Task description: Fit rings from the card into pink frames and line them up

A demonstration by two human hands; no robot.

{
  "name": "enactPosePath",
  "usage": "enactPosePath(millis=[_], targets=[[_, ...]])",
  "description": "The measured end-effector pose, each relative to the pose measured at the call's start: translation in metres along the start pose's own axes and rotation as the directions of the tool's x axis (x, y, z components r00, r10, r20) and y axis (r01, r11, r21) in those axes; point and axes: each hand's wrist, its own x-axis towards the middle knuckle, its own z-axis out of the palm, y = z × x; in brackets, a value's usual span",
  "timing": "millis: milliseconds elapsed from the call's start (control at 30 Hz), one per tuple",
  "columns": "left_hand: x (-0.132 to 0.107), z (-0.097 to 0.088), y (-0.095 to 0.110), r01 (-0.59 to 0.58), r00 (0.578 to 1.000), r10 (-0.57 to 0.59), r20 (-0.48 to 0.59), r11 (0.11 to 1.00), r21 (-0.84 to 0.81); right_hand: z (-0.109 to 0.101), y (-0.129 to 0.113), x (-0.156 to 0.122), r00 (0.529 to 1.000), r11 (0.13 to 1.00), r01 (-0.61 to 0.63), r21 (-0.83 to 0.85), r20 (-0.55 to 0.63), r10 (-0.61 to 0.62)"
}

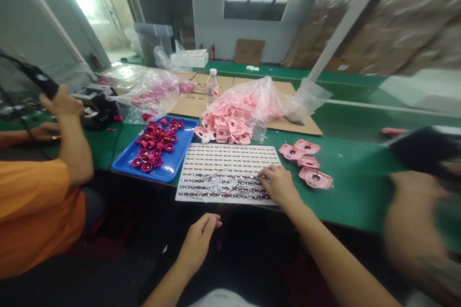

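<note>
White board point(230, 157) dead ahead, rows of beaded strands point(223, 189) across it! Our right hand point(279, 184) is down on those strands, grip unclear; our left hand point(198, 242) hangs loosely open just off the near edge, seemingly empty.

Place type: small-parts assembly workshop
Work surface: long green-matted workbench point(345, 192), cardboard sheet point(302, 127)
Parts stock: bagged pink plastic parts point(230, 115), blue tray point(124, 168), white parts board point(226, 172)
Safety fitting: red fire extinguisher point(212, 52)

**Head camera, facing forward and down**
It looks from just behind the near edge of the board point(226, 172), close above it, out past its far edge.
</note>
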Motion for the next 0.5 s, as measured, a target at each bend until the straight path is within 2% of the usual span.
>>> enactPosePath(millis=[133, 233, 333, 400, 500], targets=[[-0.006, -0.008, 0.003, -0.007, 1.0, 0.007, -0.013, 1.0, -0.011, -0.005, 0.004, 0.004, 1.0, 0.996, 0.009, 0.084, -0.028, -0.007], [-0.007, -0.011, 0.005, -0.018, 1.0, 0.017, -0.022, 0.999, -0.044, -0.011, 0.004, 0.004, 0.99, 0.961, -0.097, 0.26, -0.078, 0.121], [-0.003, -0.01, 0.012, -0.043, 0.999, 0.042, -0.02, 0.994, -0.102, -0.025, -0.01, 0.001, 0.968, 0.899, -0.169, 0.405, -0.106, 0.229], [0.003, -0.007, 0.021, -0.064, 0.998, 0.061, -0.024, 0.983, -0.172, -0.038, -0.029, -0.004, 0.982, 0.877, -0.103, 0.47, -0.091, 0.164], [0.014, 0.001, 0.044, -0.083, 0.997, 0.082, -0.017, 0.938, -0.337, -0.056, -0.065, -0.014, 0.995, 0.83, 0.082, 0.552, 0.008, -0.104]])
